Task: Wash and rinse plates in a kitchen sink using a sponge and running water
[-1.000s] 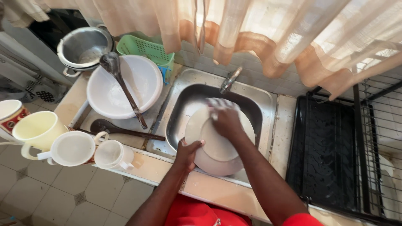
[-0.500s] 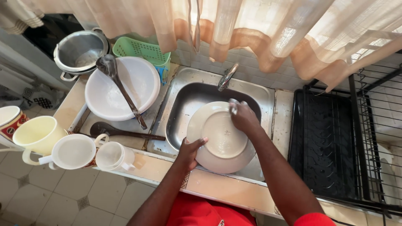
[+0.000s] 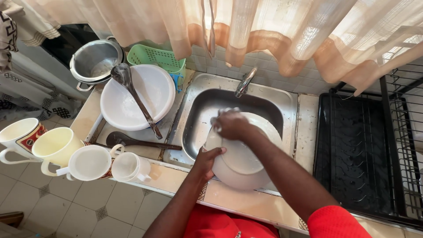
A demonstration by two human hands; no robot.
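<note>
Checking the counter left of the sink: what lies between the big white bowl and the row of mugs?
In the head view, a dark wooden spoon lies on the counter between the white bowl and the mugs.

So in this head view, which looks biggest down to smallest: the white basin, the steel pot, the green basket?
1. White basin, clearly the largest.
2. Steel pot and green basket: too alike to rank, and the curtain hides part of the basket.

Tiled counter [image 3: 246, 205] with steel sink [image 3: 282, 99], white basin [image 3: 154, 92], 2 dark ladles [image 3: 132, 142], 4 mugs [image 3: 90, 162], black rack [image 3: 352, 154]
</note>
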